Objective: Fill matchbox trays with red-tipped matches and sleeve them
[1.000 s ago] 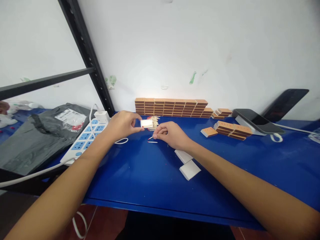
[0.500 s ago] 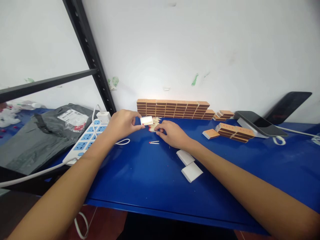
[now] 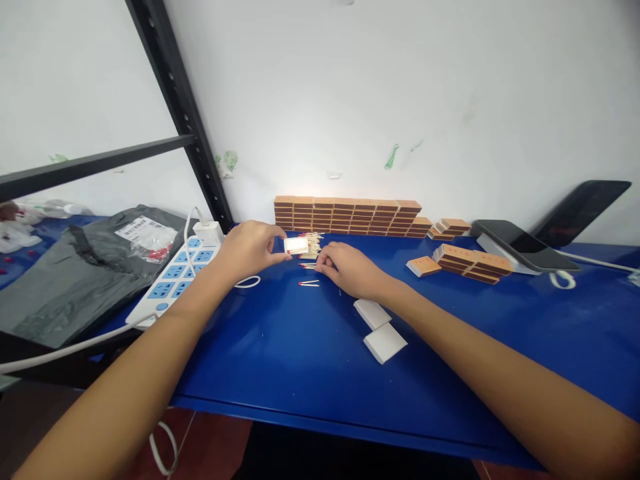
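Observation:
My left hand (image 3: 253,248) grips a small white matchbox tray (image 3: 297,246) at its left end, between thumb and fingers. Some red-headed matches show inside the tray. A loose pile of matches (image 3: 315,241) lies just behind and to the right of it. My right hand (image 3: 347,268) has its fingers pinched at the ends of a few matches (image 3: 307,266), heads pointing left. Nearer to me, two loose matches (image 3: 309,283) lie on the blue table (image 3: 290,353). Two white matchbox trays (image 3: 385,343) rest by my right forearm, partly overlapping.
Stacked matchboxes (image 3: 350,217) line the wall. More matchboxes (image 3: 473,262) sit at the right, beside a phone (image 3: 523,243) on a stand. A power strip (image 3: 175,273) with white cables and a grey plastic bag (image 3: 95,267) occupy the left, near a black shelf post (image 3: 185,107).
The tray in my left hand has shifted slightly right and down. My right hand has drawn a little to the right, and a few matches now lie apart from the pile at its fingertips.

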The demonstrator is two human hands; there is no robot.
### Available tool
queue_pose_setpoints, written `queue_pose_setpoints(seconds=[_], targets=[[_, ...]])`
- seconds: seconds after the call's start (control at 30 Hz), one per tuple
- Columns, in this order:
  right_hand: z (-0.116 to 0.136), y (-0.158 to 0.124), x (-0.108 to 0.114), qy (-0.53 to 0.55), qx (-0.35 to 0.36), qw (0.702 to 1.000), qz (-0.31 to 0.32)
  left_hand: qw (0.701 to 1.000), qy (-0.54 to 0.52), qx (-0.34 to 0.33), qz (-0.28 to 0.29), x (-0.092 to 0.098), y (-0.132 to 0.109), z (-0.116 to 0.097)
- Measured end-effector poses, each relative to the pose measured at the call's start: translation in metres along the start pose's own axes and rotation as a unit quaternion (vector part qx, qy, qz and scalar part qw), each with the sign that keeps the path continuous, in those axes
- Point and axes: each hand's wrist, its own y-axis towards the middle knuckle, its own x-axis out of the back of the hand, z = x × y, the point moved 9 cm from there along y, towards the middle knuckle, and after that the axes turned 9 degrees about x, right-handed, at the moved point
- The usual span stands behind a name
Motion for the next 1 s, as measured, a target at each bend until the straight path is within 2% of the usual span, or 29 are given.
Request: queue_pose_setpoints(seconds=[0.3,0.43,0.87,1.0], targets=[[0.022,-0.005,-0.003,0.022,0.019,0.998,0.05,1.0,0.004,-0.004,0.007,-0.003,-0.001,0.001],[0.028,-0.007,-0.001,0.034,0.036,0.998,0.05,1.0,0.005,-0.008,0.007,-0.004,-0.001,0.0],[0.028,-0.007,-0.015,0.013,0.048,0.998,0.049,0.997,-0.024,-0.066,0.009,-0.002,-0.002,-0.012],[0.028,-0.006,-0.013,0.015,0.06,0.997,0.049,0.997,-0.023,-0.068,0.0,-0.002,-0.002,-0.011]])
